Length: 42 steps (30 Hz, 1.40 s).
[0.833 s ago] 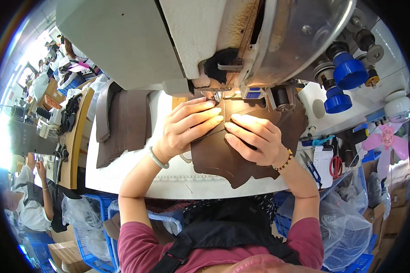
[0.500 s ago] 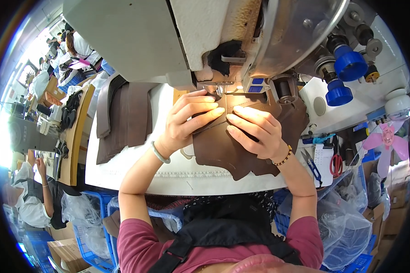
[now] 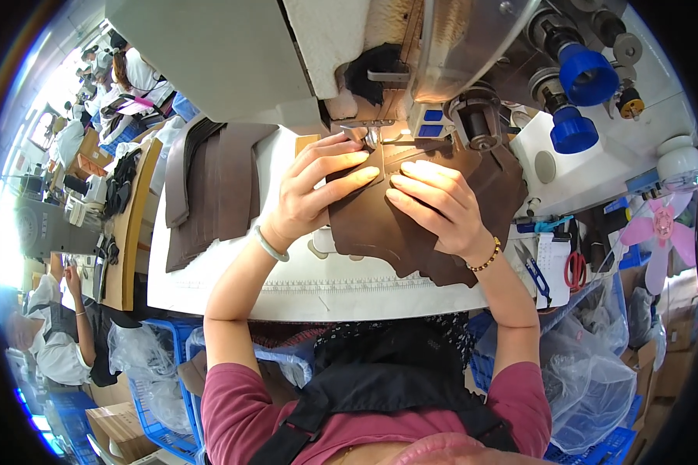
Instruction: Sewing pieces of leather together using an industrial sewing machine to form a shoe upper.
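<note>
Brown leather panel point(image 3: 376, 225): at the presser foot point(image 3: 372, 138), spreading to its near side; near edge has crept footward.
Left hand point(image 3: 298, 190): near-left of foot, fingers loosely extended, resting on leather, unclenched.
Right hand point(image 3: 450, 208): near-right of foot, fingertips laid on leather, gripping nothing I see.
My read: panel feeding through, hands guiding.

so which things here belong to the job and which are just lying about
Part of the job:
brown leather-like piece, under the left hand and right hand
sewing machine
stacked brown pieces, probably

Apparently just lying about:
blue-handled snips
red-handled scissors
pink fan
</note>
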Available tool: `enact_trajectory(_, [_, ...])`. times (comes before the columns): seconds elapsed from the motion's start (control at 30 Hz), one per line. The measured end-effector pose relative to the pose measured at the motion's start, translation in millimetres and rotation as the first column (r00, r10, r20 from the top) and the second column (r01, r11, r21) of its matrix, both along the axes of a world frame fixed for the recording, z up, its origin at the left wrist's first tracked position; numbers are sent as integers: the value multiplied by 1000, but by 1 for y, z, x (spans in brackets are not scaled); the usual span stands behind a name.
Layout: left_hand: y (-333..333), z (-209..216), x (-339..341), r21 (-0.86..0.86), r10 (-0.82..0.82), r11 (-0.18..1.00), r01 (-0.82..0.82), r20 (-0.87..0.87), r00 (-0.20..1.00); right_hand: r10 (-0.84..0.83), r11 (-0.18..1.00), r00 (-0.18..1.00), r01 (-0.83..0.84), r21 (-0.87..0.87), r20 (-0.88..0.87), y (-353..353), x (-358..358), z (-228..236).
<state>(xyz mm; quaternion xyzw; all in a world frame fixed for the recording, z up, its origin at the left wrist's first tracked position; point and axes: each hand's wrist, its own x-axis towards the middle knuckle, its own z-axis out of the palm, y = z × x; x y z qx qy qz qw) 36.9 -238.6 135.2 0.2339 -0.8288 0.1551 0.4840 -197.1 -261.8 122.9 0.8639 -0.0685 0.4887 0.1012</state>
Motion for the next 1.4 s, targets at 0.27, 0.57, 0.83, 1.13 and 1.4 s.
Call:
enact_trajectory(0.27, [4, -2, 0, -34, 58, 998, -56, 47, 997, 55, 984, 993, -71, 164, 102, -6, -25, 7])
enact_trajectory(0.57, [4, -1, 4, -5, 35, 999, -35, 70, 997, -141, 602, 895, -261, 755, 422, -5, -18, 36])
enact_trajectory(0.83, [3, 5, 3, -78, 28, 997, -20, 100, 995, -276, 599, 939, 2, 800, 204, -11, -16, 41])
enact_trajectory(1.13, [7, 6, 0, -25, 36, 999, -34, 65, 997, -289, 734, 847, -103, 671, 446, -8, -8, 21])
enact_trajectory(1.4, [6, 6, 4, 18, 21, 1000, -22, 52, 998, -274, 729, 905, -25, 684, 325, -7, -8, 40])
